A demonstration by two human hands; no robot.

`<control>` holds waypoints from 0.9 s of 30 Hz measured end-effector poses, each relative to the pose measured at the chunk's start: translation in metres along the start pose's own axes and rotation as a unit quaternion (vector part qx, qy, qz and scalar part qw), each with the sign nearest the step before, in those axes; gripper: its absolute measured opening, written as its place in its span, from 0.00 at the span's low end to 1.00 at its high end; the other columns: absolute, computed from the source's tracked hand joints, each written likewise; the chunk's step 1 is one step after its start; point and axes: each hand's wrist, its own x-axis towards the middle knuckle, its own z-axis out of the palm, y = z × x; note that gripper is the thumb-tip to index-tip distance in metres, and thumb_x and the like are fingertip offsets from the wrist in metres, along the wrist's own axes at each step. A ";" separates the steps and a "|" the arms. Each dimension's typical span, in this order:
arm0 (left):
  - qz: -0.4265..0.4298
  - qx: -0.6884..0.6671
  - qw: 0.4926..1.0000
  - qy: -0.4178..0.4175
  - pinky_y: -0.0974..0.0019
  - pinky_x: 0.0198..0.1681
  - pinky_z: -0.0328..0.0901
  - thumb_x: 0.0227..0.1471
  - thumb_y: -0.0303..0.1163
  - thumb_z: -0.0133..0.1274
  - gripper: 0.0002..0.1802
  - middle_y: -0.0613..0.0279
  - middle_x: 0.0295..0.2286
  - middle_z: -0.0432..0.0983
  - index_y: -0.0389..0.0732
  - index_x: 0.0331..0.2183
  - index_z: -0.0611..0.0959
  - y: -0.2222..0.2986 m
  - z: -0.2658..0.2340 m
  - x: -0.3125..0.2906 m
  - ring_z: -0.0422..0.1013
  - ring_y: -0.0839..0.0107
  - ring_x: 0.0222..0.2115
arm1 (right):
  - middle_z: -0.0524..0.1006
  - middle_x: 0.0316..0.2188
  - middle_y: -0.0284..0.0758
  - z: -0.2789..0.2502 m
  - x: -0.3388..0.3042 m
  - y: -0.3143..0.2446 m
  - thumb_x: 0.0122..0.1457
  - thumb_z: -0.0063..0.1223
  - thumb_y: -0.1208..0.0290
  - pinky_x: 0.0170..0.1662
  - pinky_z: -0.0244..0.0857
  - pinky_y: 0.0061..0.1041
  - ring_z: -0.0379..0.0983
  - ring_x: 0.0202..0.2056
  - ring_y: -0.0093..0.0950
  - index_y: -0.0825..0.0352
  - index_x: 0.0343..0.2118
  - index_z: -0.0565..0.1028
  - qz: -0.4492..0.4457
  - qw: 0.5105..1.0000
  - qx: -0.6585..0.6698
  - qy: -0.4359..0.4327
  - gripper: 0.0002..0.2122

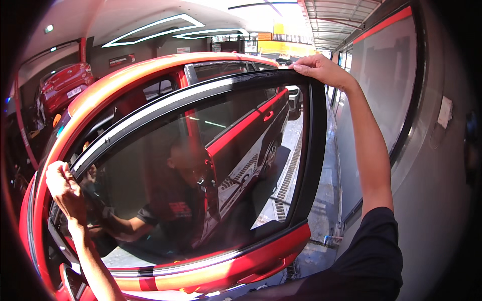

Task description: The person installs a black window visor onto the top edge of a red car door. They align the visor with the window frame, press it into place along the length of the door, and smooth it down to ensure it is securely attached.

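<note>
- Head view: a glossy red car [131,71] takes up the middle, its roof bright with sunlight.
- Its front door [287,249] stands swung open, nearest the person — outer side showing, red and shiny below, with a pale glare along the panel's upper edge.
- Filling the upper part of the door, the window [183,175] is dark and smooth; it mirrors the person's head and arm, and the red rear door shows through it.
- Around the glass runs a black frame [314,133], curved along the top, with a white shine on its front slope.
- At the door's lower front sits a side mirror [75,282], partly cut off by the left forearm.
- The left hand [66,190] is at the frame's front slope, fingers curled in — whether they grip anything, I cannot tell.
- The right hand [321,70] has its fingertips on the frame's top rear corner; whether it clasps it is unclear.
</note>
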 end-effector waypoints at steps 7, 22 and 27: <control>-0.202 -0.343 0.917 0.003 0.69 0.48 0.65 0.58 0.17 0.50 0.09 0.58 0.36 0.76 0.35 0.41 0.77 0.130 -0.046 -0.008 0.73 0.69 0.37 | 0.79 0.34 0.25 -0.009 0.018 0.016 0.63 0.58 0.65 0.44 0.63 0.16 0.69 0.37 0.14 0.67 0.48 0.80 -0.082 0.993 0.020 -0.083 0.14; -0.680 -0.422 0.600 0.004 0.72 0.32 0.65 0.59 0.20 0.47 0.17 0.57 0.35 0.74 0.32 0.50 0.75 0.320 -0.196 -0.395 0.68 0.73 0.29 | 0.77 0.28 0.25 0.060 0.068 -0.050 0.63 0.59 0.66 0.38 0.64 0.16 0.69 0.32 0.13 0.71 0.44 0.80 -0.251 0.957 0.060 -0.129 0.14; -0.653 -0.198 0.717 -0.145 0.68 0.37 0.66 0.60 0.20 0.45 0.15 0.54 0.33 0.74 0.34 0.48 0.76 0.355 -0.235 -0.423 0.70 0.67 0.32 | 0.71 0.25 0.23 0.073 0.075 -0.064 0.63 0.58 0.65 0.34 0.60 0.17 0.63 0.30 0.13 0.73 0.39 0.80 -0.287 0.947 0.035 -0.143 0.13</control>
